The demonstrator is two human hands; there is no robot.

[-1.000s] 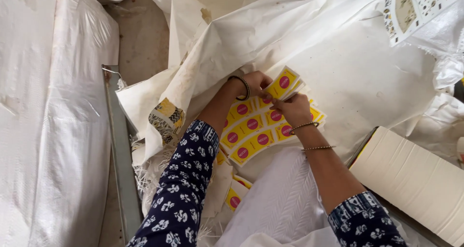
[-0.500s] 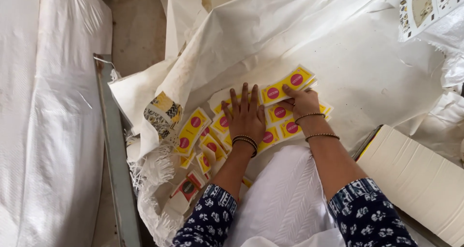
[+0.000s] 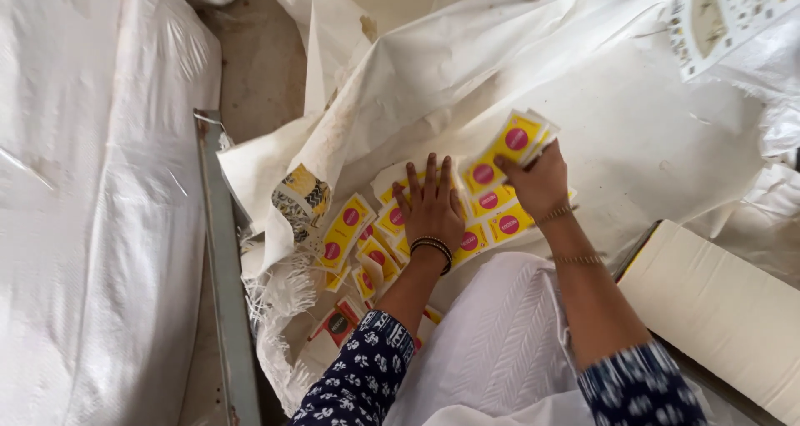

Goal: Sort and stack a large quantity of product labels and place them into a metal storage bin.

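Several small yellow packets with pink round marks (image 3: 490,199) lie spread on a white woven sack (image 3: 633,134) in front of me. My left hand (image 3: 431,205) lies flat on the packets, fingers spread, palm down. My right hand (image 3: 540,178) grips a small stack of the yellow packets (image 3: 518,137) at the far right of the pile, lifted a little off the sack. More packets (image 3: 344,230) trail to the left toward the sack's frayed edge.
A white cardboard box (image 3: 717,309) sits at the right. A grey metal rail (image 3: 223,276) runs along the left beside clear plastic sheeting (image 3: 92,201). A printed white bag (image 3: 725,9) lies at the top right. White cloth (image 3: 500,343) covers my lap.
My left hand has flattened and slid down-left over the packets, spreading them. My right hand has closed on a stack at the right and raised it.
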